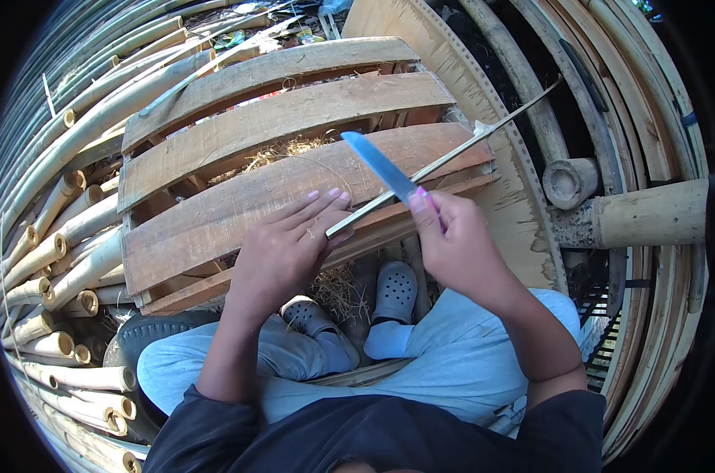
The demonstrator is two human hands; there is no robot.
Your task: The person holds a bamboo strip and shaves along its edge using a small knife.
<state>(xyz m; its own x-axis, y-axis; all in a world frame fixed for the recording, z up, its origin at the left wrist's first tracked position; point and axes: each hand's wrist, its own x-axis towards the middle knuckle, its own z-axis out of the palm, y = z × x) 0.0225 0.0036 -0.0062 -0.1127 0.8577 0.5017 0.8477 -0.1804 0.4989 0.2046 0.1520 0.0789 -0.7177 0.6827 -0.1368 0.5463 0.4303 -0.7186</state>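
Note:
My right hand (456, 236) is wrapped round the pink handle (424, 197) of a knife (379, 168), its blade pointing up and left. The blade crosses a thin bamboo strip (444, 160), which slants from my left hand up to the right. A pale curl (481, 128) stands out on the strip near its far part. My left hand (282, 244) lies with its fingers over the front plank and grips the strip's near end beside the index finger; its thumb is mostly hidden. Under both hands is a slatted wooden bench (215, 213).
Stacked bamboo poles (89, 213) fill the left side. To the right are a curved plywood sheet (523, 213), a thick bamboo post (649, 217) and long bamboo lengths (649, 87). Shavings (290, 150) lie between the slats. My feet in clogs (395, 292) are below the bench.

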